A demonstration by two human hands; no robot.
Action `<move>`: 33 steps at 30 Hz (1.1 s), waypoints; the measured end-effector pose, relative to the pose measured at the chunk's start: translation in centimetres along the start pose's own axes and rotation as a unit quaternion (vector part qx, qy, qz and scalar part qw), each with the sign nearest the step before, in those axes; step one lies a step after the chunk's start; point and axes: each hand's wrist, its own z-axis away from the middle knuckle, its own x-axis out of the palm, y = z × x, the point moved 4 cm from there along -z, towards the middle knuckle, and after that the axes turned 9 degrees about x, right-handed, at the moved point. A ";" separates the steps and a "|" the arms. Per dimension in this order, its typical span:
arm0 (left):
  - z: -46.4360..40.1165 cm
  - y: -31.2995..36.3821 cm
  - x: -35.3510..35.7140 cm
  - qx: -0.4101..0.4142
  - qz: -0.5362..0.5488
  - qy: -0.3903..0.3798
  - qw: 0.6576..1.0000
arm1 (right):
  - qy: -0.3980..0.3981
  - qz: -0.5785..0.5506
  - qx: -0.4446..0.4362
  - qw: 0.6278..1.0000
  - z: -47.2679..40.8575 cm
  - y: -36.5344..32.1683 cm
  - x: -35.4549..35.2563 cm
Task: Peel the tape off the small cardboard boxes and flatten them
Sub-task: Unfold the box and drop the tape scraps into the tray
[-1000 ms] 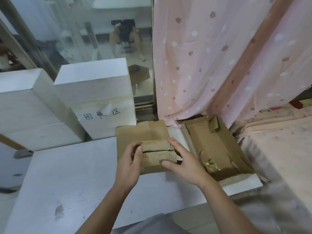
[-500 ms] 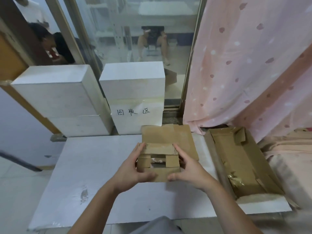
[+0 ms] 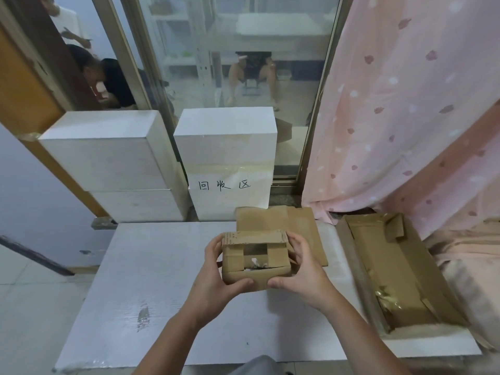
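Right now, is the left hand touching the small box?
Touching. The head view shows the left hand wrapped around the small box's left side, thumb pressed on its front.

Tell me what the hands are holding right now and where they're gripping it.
Both hold one small cardboard box above the white table: left hand on its left side, right hand on its right, thumbs on the near face.

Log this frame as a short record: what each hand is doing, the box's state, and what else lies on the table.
left hand: grips the small box's left side
right hand: grips its right side
small box: held above the white table, not flattened, flaps folded, gap in the middle
flat cardboard: lies on the table behind the box
open tray box: on the table's right, crumpled tape inside
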 end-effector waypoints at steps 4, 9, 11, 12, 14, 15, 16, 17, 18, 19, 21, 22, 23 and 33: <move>0.1 0.2 0.0 0.000 -0.017 0.012 1.000 | -0.002 -0.021 0.005 1.000 0.0 1.0 0.2; 0.2 -0.1 0.1 0.019 -0.019 -0.020 0.999 | -0.008 -0.001 -0.007 1.000 0.7 0.6 0.1; 0.3 -0.3 0.0 0.019 -0.022 -0.029 0.999 | -0.018 0.024 -0.003 1.000 1.0 0.4 0.1; 0.4 -0.4 -0.1 0.020 -0.031 -0.034 0.999 | -0.027 0.041 0.000 0.999 1.1 0.3 0.1; 0.3 -0.6 -0.3 0.024 -0.070 -0.051 0.996 | -0.049 0.077 0.011 0.996 1.3 0.1 0.3; 0.3 -0.6 -0.3 0.024 -0.092 -0.062 0.993 | -0.056 0.092 0.019 0.994 1.4 0.1 0.3; 0.2 -0.6 -0.3 0.025 -0.112 -0.072 0.991 | -0.059 0.108 0.026 0.992 1.4 0.1 0.4; 0.2 -0.5 -0.3 0.026 -0.128 -0.079 0.988 | -0.059 0.123 0.029 0.990 1.4 0.1 0.5; 0.1 -0.4 -0.2 0.026 -0.141 -0.083 0.986 | -0.056 0.137 0.032 0.989 1.4 0.1 0.5; 0.0 -0.3 -0.1 0.026 -0.148 -0.085 0.985 | -0.051 0.146 0.032 0.988 1.4 0.1 0.5; -0.1 -0.2 0.0 0.024 -0.153 -0.086 0.984 | -0.041 0.155 0.031 0.987 1.4 0.0 0.4; -0.1 -0.2 0.1 0.024 -0.155 -0.085 0.984 | -0.038 0.156 0.029 0.987 1.4 -0.1 0.4; -0.2 -0.2 0.2 0.026 -0.157 -0.082 0.984 | -0.037 0.156 0.028 0.987 1.4 -0.1 0.3; 0.3 -0.2 1.6 0.021 -0.199 0.004 0.980 | 0.026 0.097 -0.004 0.995 2.1 -0.2 1.1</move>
